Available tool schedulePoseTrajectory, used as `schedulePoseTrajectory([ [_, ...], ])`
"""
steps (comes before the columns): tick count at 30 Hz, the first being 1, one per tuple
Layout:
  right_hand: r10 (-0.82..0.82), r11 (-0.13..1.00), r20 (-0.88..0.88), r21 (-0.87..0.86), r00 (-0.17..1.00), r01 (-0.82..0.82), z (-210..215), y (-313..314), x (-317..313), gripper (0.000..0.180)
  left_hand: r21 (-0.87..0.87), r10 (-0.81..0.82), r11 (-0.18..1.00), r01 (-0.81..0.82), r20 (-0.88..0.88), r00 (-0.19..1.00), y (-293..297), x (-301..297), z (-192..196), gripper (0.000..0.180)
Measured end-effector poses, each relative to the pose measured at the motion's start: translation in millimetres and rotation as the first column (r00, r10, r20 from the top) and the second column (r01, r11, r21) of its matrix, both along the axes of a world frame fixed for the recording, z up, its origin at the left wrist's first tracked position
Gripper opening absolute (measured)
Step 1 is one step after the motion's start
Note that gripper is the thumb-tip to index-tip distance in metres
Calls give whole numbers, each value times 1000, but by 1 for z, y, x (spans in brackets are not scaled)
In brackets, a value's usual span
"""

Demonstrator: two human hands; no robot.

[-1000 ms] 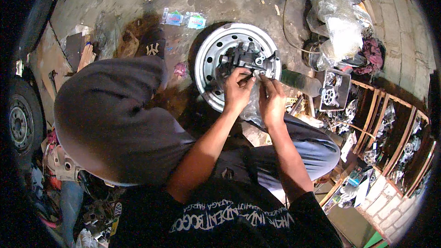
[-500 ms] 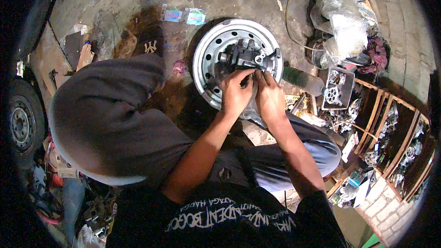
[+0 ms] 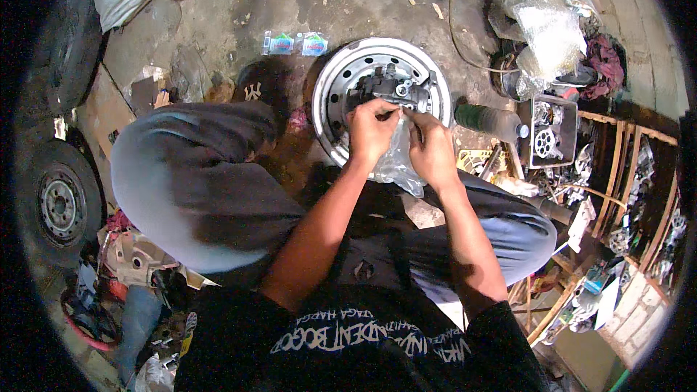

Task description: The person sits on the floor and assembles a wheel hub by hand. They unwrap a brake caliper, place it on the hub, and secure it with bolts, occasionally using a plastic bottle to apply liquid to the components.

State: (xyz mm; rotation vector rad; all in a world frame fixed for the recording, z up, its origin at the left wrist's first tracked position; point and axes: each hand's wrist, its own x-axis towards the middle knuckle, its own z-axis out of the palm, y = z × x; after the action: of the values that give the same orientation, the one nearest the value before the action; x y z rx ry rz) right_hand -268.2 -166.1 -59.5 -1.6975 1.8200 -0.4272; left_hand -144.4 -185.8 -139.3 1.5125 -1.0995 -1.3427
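- A clear bag [image 3: 398,163] is held between the hands, over the lap.
- The left hand [image 3: 372,131] is pinched on a small part at the bag's top; the right hand [image 3: 430,149] is curled shut on the bag.
- A metal part [image 3: 388,88] lies on the rim [image 3: 340,83], just beyond.
- A green bottle [image 3: 488,119] lies beside the rim.

Open concrete floor [image 3: 348,0] beyond wheel rim [image 3: 341,83]; blocked rightward by green bottle [image 3: 488,119], parts tray [image 3: 552,131], bags [image 3: 541,22].
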Motion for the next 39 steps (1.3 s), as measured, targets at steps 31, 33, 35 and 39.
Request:
schedulePoseTrajectory([
  [31, -219, 975, 19, 28, 975, 219, -2, 8, 0, 39, -101, 88, 993, -61, 288, 954, -2, 9, -22, 15],
  [33, -222, 975, -7, -7, 975, 222, -2, 7, -2, 38, 17, 75, 996, -82, 237, 969, -3, 12, -20, 15],
  [35, -213, 976, -4, -56, 977, 212, 0, 4, -4, 36, 28, 84, 995, -91, 197, 977, -5, 14, -24, 15],
  [39, -247, 962, 1, -116, 969, 245, 5, 0, -4, 32, 7, 112, 993, -116, 189, 976, -7, 16, -34, 16],
])
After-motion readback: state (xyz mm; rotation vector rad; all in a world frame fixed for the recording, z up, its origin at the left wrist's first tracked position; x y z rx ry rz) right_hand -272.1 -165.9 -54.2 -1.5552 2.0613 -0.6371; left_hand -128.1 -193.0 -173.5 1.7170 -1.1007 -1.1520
